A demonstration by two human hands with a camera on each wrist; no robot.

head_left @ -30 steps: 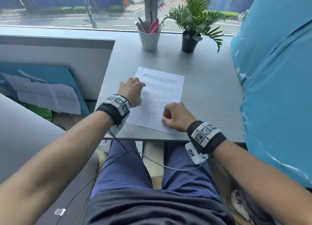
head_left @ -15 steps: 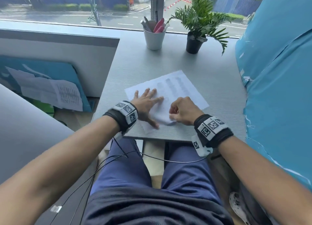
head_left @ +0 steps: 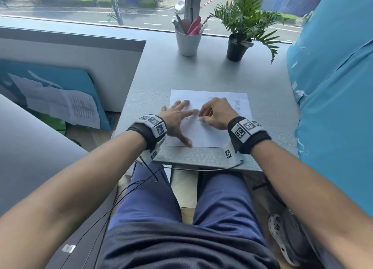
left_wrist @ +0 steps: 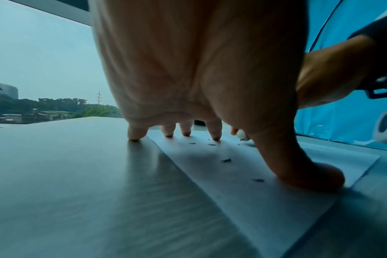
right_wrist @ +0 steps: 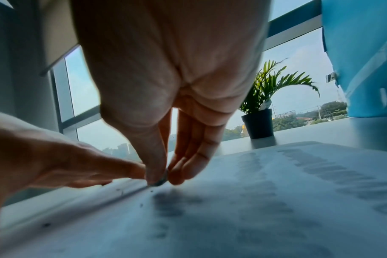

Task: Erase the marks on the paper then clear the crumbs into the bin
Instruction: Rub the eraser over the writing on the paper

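White paper (head_left: 212, 135) flat on desk (head_left: 201, 74); our left hand (head_left: 177, 121) splays open, pinning it. Our right hand (head_left: 216, 115) pinches eraser (left_wrist: 242, 135) on marks. Risk: hard rubbing creases sheet, scatters crumbs (left_wrist: 226, 160).

Paper (head_left: 212, 135) now square to desk edge, no longer angled.

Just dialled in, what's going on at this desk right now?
A person is rubbing marks off a sheet of paper. The left hand presses flat on the sheet, while the right hand pinches a small eraser against it. Dark crumbs lie on the paper; grey marks remain. No bin is in view.
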